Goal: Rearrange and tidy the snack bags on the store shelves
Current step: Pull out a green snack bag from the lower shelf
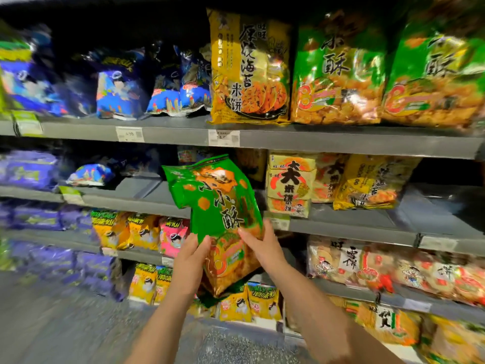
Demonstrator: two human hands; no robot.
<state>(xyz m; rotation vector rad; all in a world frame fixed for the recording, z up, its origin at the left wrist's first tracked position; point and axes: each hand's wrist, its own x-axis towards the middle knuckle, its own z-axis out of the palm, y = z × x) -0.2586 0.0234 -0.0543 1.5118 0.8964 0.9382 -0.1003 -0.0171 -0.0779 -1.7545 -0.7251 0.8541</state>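
Grey store shelves (341, 143) are filling the view. In front of them the left hand (193, 254) and right hand (262, 245) are both gripping the lower half of a green snack bag (217, 206), thumbs on its face, holding it slightly tilted in the air before the middle shelf. It is looking light, puffy and crinkly. Its glossy film is likely slippery and its contents crushable, so gripping gently at the side edges seems safest. Matching green bags (338, 72) are standing on the top shelf, up to the right, beside a yellow bag (249, 69).
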